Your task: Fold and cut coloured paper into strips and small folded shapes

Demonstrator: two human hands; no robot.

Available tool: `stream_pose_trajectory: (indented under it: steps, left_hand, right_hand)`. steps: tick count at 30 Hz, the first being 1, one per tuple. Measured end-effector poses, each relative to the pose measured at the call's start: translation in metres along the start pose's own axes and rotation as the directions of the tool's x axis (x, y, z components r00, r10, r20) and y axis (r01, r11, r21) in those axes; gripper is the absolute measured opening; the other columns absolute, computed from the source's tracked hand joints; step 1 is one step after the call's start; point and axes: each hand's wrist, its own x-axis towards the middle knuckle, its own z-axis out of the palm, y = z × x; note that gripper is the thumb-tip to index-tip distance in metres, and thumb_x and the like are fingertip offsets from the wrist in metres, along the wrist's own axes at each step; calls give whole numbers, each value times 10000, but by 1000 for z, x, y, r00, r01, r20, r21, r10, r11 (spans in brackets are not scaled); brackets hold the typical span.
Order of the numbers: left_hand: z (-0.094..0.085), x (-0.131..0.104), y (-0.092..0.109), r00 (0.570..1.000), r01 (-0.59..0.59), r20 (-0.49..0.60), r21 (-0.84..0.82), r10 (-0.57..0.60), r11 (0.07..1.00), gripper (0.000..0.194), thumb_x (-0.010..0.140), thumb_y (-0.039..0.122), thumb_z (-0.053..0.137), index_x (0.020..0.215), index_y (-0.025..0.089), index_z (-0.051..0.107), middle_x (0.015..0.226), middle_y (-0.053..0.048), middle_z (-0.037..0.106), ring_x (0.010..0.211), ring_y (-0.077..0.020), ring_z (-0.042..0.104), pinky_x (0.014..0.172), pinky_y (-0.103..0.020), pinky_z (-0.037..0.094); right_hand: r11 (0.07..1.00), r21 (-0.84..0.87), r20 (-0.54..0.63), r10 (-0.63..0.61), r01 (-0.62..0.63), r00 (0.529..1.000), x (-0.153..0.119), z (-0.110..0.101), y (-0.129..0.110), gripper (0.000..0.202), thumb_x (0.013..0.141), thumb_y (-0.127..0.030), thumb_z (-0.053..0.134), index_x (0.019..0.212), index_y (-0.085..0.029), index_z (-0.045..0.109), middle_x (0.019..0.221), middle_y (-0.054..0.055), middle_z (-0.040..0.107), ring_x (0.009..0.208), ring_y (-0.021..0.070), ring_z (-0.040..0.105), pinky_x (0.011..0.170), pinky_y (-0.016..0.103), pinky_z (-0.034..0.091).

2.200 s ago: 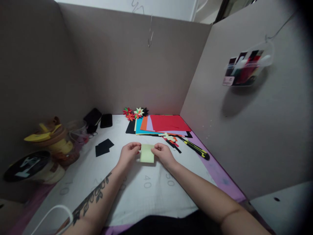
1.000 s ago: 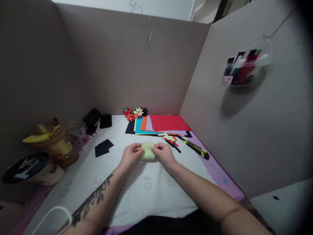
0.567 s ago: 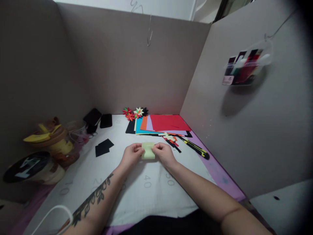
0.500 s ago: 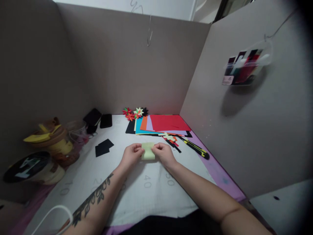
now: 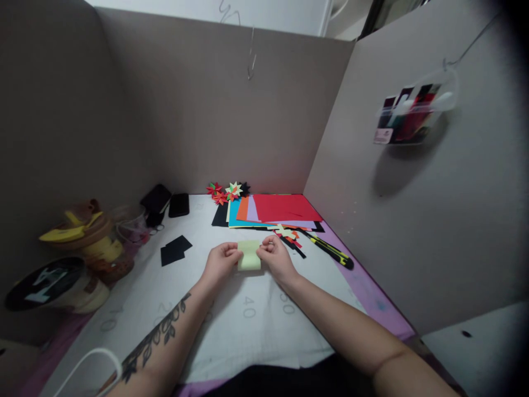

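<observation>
A small pale green piece of paper (image 5: pixel 249 258) is held up between my two hands, just above the white cloth. My left hand (image 5: pixel 221 260) pinches its left edge between thumb and fingers. At the right edge, my right hand (image 5: pixel 276 257) grips it with thumb and forefinger. The paper looks bent across its middle, its lower part catching more light. To the left of my hands lie black paper pieces (image 5: pixel 176 250), overlapping. Beyond my right hand sits a small heap of cut paper strips (image 5: pixel 288 234) in cream, orange, red and black.
Coloured paper sheets (image 5: pixel 285 208) are stacked at the back, with folded paper stars (image 5: pixel 232 190) beside them. A yellow-black utility knife (image 5: pixel 330 251) lies at the right. Pots (image 5: pixel 101 242), a lidded tub (image 5: pixel 53 284) and a black phone-like object (image 5: pixel 179 204) stand left. Grey panels enclose the table.
Both hands keep their grip on the pale green paper, which sits very slightly further left in view. The fingers of my right hand have lifted a little. Nothing else has visibly moved.
</observation>
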Motion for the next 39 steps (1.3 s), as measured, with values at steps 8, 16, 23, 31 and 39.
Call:
stream_pose_trajectory:
  steps: [8, 16, 23, 31, 39]
  left_hand:
    - [-5, -2, 9, 959, 122, 266, -64, -101, 990, 336, 578, 289, 760, 850, 108, 682, 726, -70, 699, 659, -166, 644, 638, -236, 482]
    - [-3, 0, 4, 988, 51, 146, 14, -53, 999, 329, 566, 290, 742, 838, 112, 687, 679, -48, 689, 631, -171, 629, 605, -242, 464]
    - [-3, 1, 2, 998, -69, 20, 179, 67, 981, 159, 607, 210, 675, 738, 121, 672, 540, 20, 606, 482, -101, 518, 467, -191, 369]
    - [-3, 0, 2, 995, -95, 17, 231, 93, 968, 163, 608, 214, 663, 744, 126, 641, 515, 40, 549, 453, -89, 472, 446, -190, 346]
    - [6, -5, 0, 991, -56, 127, 126, 40, 990, 299, 607, 192, 641, 896, 114, 628, 651, -10, 647, 538, -123, 567, 488, -203, 411]
  right_hand:
    - [1000, -21, -22, -2, 1, 1000, 4, -6, 2, 274, 617, -263, 670, 769, -210, 448, 573, -79, 501, 503, 86, 445, 526, 217, 343]
    - [997, -71, -3, 43, -43, 999, 1, -5, -1, 247, 629, -308, 672, 751, -207, 483, 533, -78, 495, 476, 95, 441, 499, 226, 346]
    - [994, -112, -4, 21, -22, 1000, -2, -2, 0, 207, 653, -285, 646, 740, -217, 470, 520, -81, 474, 461, 95, 420, 486, 228, 322]
    - [991, -132, 12, -7, 9, 1000, -2, -1, 2, 273, 643, -260, 643, 789, -231, 414, 555, -81, 511, 462, 101, 440, 477, 225, 332]
    - [998, -57, -9, -3, 2, 1000, 0, 3, 5, 292, 617, -197, 615, 800, -231, 390, 533, -111, 452, 426, 74, 391, 443, 195, 323]
